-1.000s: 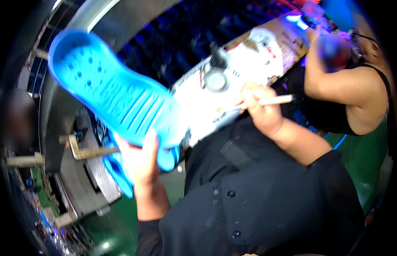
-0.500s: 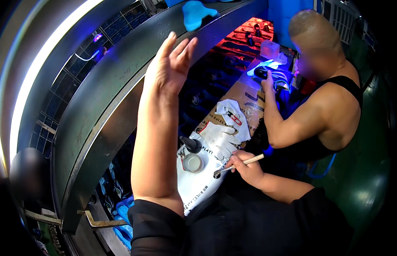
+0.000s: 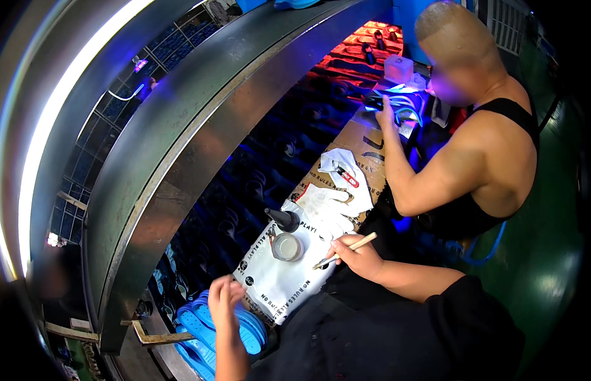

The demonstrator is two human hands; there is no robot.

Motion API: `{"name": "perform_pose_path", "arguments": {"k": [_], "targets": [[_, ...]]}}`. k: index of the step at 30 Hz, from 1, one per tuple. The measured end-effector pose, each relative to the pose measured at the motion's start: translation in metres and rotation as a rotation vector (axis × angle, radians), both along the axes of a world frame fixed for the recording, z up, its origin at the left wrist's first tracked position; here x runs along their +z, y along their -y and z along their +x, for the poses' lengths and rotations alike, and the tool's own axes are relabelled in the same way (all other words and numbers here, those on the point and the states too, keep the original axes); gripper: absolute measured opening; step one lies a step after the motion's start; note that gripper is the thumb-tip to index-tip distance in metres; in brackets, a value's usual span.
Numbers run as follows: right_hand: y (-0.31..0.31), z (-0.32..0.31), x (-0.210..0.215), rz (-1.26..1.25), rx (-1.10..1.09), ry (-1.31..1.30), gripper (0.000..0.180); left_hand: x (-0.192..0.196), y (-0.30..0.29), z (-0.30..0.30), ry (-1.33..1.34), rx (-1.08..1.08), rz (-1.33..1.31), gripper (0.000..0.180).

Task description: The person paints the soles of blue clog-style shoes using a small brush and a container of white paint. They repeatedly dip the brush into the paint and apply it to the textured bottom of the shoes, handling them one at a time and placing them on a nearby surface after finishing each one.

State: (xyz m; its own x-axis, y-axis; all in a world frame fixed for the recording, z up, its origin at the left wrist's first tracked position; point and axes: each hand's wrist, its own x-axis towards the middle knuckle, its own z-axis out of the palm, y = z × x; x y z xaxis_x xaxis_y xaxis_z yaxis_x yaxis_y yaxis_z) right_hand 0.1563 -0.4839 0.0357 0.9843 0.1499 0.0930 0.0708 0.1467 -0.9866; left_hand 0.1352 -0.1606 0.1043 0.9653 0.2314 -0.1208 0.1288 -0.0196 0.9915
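Note:
My right hand (image 3: 359,257) grips a wooden-handled brush (image 3: 364,241), its bristle end low over a white printed plastic sheet (image 3: 286,289). My left hand (image 3: 225,295) is at the sheet's left edge, fingers loosely bent and partly apart, with nothing visible in them. Beside it lies a pile of blue clog-like shoes (image 3: 248,330). A small glass jar of cloudy liquid (image 3: 287,247) stands on the sheet. Just behind the jar a black bottle with a pointed nozzle (image 3: 282,219) leans over. White gloves (image 3: 324,206) and a white cloth with a red-handled cutter (image 3: 348,177) lie beyond.
A dark curved conveyor (image 3: 200,108) arches along the left, a blue piece (image 3: 298,3) on its far end. Beneath it, dark shoe parts run toward a red-glowing opening (image 3: 365,51). At right a co-worker (image 3: 467,146) holds a blue-and-black shoe (image 3: 397,105) under blue light.
My left hand has come down from above the conveyor to beside the blue shoes. My right hand keeps the brush near the sheet. The blue piece on the conveyor appears farther off.

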Motion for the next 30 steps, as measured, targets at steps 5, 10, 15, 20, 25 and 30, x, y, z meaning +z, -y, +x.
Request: {"name": "perform_pose_path", "arguments": {"k": [5, 10, 15, 20, 25, 30], "targets": [[-0.036, 0.001, -0.001, 0.097, 0.049, -0.07, 0.032, -0.06, -0.088, -0.102, 0.04, 0.274, 1.0, 0.039], [-0.054, 0.002, 0.001, -0.034, 0.093, -0.096, 0.037, -0.076, -0.09, -0.137, -0.308, 0.21, 1.238, 0.061], [-0.043, 0.019, -0.002, -0.133, -0.11, -0.019, 0.042, -0.085, -0.107, -0.13, -0.321, 0.303, 1.171, 0.05], [-0.061, 0.047, -0.004, -0.196, -0.042, 0.089, 0.036, -0.093, -0.117, -0.132, -0.473, 0.125, 1.212, 0.024], [-0.092, 0.08, -0.016, -0.534, 0.037, 0.341, 0.026, -0.081, -0.118, -0.141, -0.444, 0.245, 0.942, 0.028], [-0.104, 0.093, -0.034, -0.726, 0.018, 0.474, 0.02, -0.073, -0.11, -0.149, -0.355, 0.383, 0.235, 0.034]]}}
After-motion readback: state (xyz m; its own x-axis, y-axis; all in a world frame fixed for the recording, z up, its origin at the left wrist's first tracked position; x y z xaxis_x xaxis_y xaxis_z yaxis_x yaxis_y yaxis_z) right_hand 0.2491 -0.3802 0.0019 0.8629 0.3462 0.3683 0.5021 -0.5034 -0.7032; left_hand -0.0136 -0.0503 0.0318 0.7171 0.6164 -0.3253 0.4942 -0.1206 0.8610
